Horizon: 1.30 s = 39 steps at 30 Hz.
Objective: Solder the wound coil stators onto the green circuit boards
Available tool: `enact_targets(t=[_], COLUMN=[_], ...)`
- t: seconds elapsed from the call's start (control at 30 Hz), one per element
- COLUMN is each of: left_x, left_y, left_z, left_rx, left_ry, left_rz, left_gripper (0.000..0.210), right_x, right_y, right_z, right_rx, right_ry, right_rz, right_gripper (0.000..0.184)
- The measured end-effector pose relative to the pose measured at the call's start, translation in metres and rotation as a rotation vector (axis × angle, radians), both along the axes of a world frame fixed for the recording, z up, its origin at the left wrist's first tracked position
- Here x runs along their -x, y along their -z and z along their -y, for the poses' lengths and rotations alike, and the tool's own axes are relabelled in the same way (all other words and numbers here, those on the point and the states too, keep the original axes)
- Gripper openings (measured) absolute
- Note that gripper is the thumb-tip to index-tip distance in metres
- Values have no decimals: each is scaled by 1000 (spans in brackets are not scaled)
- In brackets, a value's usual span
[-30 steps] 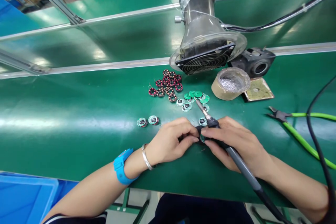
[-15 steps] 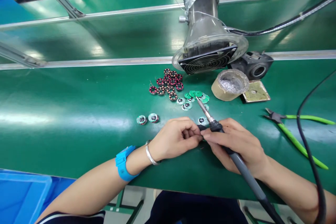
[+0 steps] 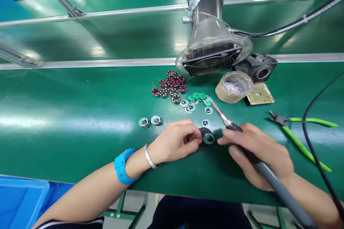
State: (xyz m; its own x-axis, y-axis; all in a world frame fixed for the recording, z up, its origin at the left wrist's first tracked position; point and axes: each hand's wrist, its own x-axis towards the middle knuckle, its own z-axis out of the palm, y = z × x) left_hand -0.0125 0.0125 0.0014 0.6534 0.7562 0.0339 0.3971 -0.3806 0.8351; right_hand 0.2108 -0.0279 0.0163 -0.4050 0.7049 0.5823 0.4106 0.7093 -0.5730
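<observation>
My left hand (image 3: 178, 141) pinches the edge of a small black round piece that carries a round green circuit board (image 3: 208, 138), just above the table. A soldering iron (image 3: 252, 157) lies in the grip of my right hand (image 3: 258, 154), its metal tip pointing up and left toward the loose boards. Between my right fingertips and the held board there is a small gap. One loose round board (image 3: 206, 123) lies just beyond the held piece. To the left of my left hand sit two coils topped with boards (image 3: 156, 120).
Wound copper coils (image 3: 173, 86) are heaped near a cluster of green round boards (image 3: 199, 96). A fume extractor (image 3: 213, 61) hangs over the back. A tub of silvery material (image 3: 233, 87), an iron stand (image 3: 258, 68), a sponge tray (image 3: 260, 94) and green-handled cutters (image 3: 298, 132) stand or lie rightward.
My right hand has drawn back to the right with the soldering iron, away from the held piece. Its round board now shows. My left hand keeps its pinch, nearly still.
</observation>
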Motion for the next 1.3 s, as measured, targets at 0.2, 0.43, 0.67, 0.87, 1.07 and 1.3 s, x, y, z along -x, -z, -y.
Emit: enact_targets(t=[0.2, 0.43, 0.67, 0.87, 1.07, 1.3], left_x=[-1, -2, -3, -3, -3, -3], left_y=[-1, 2, 2, 3, 2, 2], left_z=[2, 4, 5, 6, 6, 6], left_rx=[-42, -91, -96, -111, -121, -130], left_ry=[-15, -27, -42, -44, -45, -43], left_rz=[-36, -49, -83, -88, -109, -105], left_gripper=[6, 6, 6, 7, 7, 8], right_x=[-7, 3, 5, 4, 3, -2], right_y=[-25, -21, -18, -20, -16, -21], right_z=[24, 22, 19, 18, 20, 22], right_rx=[114, 73, 57, 60, 54, 90], right_ry=[108, 96, 80, 75, 83, 74], right_rz=[24, -18, -16, -5, -24, -107], right_gripper=[37, 23, 24, 26, 26, 35])
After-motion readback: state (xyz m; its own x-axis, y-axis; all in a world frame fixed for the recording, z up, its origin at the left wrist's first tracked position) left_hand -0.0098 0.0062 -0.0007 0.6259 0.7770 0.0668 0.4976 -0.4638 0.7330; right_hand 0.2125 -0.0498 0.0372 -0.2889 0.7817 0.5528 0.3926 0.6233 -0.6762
